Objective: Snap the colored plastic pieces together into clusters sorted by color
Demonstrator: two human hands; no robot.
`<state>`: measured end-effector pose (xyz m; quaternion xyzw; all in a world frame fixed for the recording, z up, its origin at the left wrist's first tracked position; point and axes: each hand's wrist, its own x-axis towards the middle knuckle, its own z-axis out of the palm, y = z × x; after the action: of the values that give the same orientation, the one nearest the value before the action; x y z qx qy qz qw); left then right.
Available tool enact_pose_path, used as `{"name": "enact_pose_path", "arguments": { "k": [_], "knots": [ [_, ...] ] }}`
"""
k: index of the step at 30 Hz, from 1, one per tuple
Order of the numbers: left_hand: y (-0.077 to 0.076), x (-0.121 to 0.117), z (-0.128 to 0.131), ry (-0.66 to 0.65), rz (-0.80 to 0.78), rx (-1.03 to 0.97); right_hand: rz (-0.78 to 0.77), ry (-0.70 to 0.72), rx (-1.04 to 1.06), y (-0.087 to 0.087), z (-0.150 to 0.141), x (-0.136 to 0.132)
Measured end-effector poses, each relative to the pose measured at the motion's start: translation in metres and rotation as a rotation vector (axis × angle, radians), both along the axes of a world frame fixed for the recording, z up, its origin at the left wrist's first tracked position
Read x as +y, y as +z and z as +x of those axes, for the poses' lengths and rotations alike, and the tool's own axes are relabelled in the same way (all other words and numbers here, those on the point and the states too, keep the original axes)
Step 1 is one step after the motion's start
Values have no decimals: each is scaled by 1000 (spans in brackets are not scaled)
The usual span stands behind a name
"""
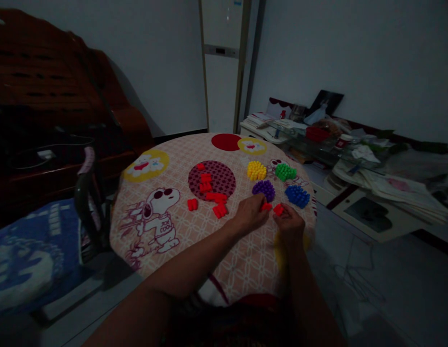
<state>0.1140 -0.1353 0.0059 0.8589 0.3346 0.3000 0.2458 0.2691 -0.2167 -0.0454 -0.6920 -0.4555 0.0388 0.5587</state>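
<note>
Over the right part of a round table, my left hand (251, 213) is closed with a small red plastic block (266, 206) at its fingertips. Just beside it, my right hand (291, 222) pinches another red block (278, 209); a small gap separates the two pieces. Beyond my hands sit clusters of small knobbly pieces sorted by colour: purple (263, 191), blue (297, 196), yellow (256, 170) and green (285, 172). More red blocks (205, 186) lie scattered left of my left hand, several on a dark red printed circle. The dim light hides their finer shape.
A patterned cloth (205, 241) covers the table. At left stand a chair with a blue cushion (36, 255) and a wooden bench (46, 82). A cluttered low cabinet (383, 212) runs along the right wall, and a tall white unit (224, 91) stands behind the table.
</note>
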Motion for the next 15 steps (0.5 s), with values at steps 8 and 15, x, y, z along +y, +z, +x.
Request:
{"name": "enact_pose_path", "arguments": {
  "k": [8, 15],
  "knots": [
    [-5, 3, 4, -142, -112, 43, -10, 87, 6, 2, 4, -2],
    [-2, 0, 3, -85, -111, 72, -4, 92, 64, 1, 3, -4]
  ]
}}
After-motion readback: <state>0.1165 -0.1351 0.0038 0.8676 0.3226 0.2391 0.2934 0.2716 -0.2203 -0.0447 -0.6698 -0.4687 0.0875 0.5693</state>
